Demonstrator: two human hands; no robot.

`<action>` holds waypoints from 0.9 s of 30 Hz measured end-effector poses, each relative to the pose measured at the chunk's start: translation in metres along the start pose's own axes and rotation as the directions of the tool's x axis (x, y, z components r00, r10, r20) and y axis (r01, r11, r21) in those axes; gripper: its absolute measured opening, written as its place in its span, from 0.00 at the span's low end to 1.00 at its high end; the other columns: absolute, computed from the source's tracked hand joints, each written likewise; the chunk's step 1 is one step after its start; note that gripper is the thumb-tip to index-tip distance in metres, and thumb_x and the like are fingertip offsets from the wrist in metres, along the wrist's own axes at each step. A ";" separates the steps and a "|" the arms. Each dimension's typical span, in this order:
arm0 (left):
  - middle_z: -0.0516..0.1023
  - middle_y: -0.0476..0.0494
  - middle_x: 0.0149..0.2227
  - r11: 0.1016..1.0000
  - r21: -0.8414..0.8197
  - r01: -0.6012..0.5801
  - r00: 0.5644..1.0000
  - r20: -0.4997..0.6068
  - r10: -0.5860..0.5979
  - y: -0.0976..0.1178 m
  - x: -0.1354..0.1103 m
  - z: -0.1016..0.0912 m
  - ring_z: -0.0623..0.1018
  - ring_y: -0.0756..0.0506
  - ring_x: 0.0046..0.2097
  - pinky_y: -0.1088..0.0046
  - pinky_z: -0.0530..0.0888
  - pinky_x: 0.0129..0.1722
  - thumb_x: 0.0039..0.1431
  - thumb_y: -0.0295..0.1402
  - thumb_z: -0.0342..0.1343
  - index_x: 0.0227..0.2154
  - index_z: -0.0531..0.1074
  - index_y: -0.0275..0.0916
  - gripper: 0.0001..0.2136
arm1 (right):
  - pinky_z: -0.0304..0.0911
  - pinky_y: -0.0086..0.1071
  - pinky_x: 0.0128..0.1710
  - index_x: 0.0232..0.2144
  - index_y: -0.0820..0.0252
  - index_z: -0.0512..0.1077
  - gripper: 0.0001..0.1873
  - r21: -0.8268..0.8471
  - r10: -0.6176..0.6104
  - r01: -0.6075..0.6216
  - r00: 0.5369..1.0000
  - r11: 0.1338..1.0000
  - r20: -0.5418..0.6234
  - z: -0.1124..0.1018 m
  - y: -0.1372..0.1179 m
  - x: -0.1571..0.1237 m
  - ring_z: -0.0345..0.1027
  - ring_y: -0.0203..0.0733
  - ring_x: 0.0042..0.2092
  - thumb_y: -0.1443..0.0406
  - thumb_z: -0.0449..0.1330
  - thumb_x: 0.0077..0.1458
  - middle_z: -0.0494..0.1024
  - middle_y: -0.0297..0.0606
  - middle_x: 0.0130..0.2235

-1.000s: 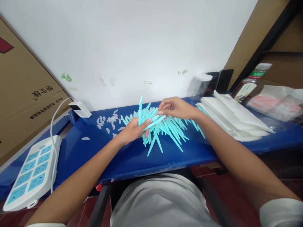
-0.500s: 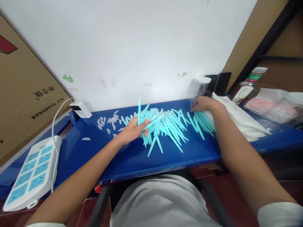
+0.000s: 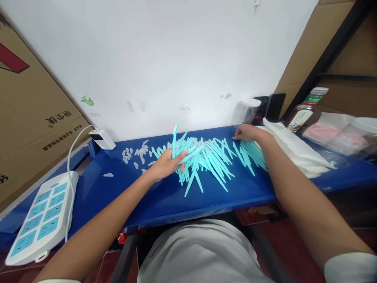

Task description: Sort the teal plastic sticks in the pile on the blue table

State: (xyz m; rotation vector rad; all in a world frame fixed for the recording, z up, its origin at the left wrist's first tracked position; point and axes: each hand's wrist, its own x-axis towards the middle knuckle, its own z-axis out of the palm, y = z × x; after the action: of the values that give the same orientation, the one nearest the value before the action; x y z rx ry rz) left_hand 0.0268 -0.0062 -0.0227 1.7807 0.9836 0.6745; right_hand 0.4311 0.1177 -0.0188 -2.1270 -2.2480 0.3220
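Now, the left hand point(image 3: 167, 162) has its grip round splayed, slim turquoise plastic sticks point(image 3: 174, 143); uneven angles could let one slip onto the blue counter point(image 3: 165, 202). Right hand point(image 3: 246, 133), grip narrow, load unclear, might skew the row point(image 3: 255, 154) by brushing it. Behind: a clear white-lidded plastic jar point(image 3: 247, 112), contents indistinct.

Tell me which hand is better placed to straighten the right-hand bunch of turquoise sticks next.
Right, probably: the right hand is at the far end of that bunch, though whether its fingers hold anything is unclear. The left hand is farther away and holds turquoise sticks.
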 end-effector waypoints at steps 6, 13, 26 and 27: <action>0.57 0.53 0.14 1.000 0.008 0.000 1.000 0.014 0.000 0.003 -0.002 0.002 0.57 0.54 0.18 0.74 0.56 0.22 0.69 0.59 0.51 0.19 0.75 0.35 0.33 | 0.69 0.33 0.40 0.37 0.62 0.78 0.10 0.479 -0.151 0.315 0.925 0.820 -0.348 -0.012 -0.044 -0.024 0.78 0.44 0.38 0.60 0.68 0.62 0.85 0.45 0.35; 0.62 0.51 0.14 0.999 0.026 -0.032 0.999 0.009 0.032 0.005 -0.002 0.003 0.59 0.53 0.19 0.75 0.58 0.23 0.69 0.58 0.50 0.19 0.75 0.35 0.33 | 0.58 0.30 0.19 0.44 0.60 0.82 0.26 0.747 -0.322 0.552 0.830 0.371 -0.454 -0.010 -0.124 -0.072 0.64 0.33 0.24 0.46 0.71 0.54 0.85 0.43 0.36; 0.66 0.49 0.16 0.999 0.022 -0.043 0.998 0.048 0.042 0.003 -0.001 0.005 0.62 0.53 0.19 0.75 0.60 0.23 0.70 0.57 0.50 0.19 0.76 0.35 0.33 | 0.68 0.33 0.25 0.40 0.61 0.81 0.22 0.766 -0.434 0.558 0.805 0.320 -0.405 0.003 -0.144 -0.078 0.69 0.34 0.25 0.48 0.71 0.55 0.86 0.43 0.38; 0.66 0.49 0.15 0.999 0.026 -0.041 0.998 0.046 0.040 0.003 -0.001 0.005 0.62 0.53 0.19 0.75 0.60 0.23 0.70 0.57 0.50 0.19 0.76 0.35 0.33 | 0.68 0.33 0.26 0.40 0.61 0.82 0.22 0.767 -0.432 0.559 0.804 0.317 -0.408 0.004 -0.144 -0.078 0.70 0.34 0.25 0.48 0.72 0.54 0.85 0.42 0.37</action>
State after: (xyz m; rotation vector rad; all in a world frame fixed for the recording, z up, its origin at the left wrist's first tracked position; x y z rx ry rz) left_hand 0.0313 -0.0102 -0.0220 1.8363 0.9323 0.6453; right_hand 0.2938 0.0337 0.0114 -0.8252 -1.8495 0.9865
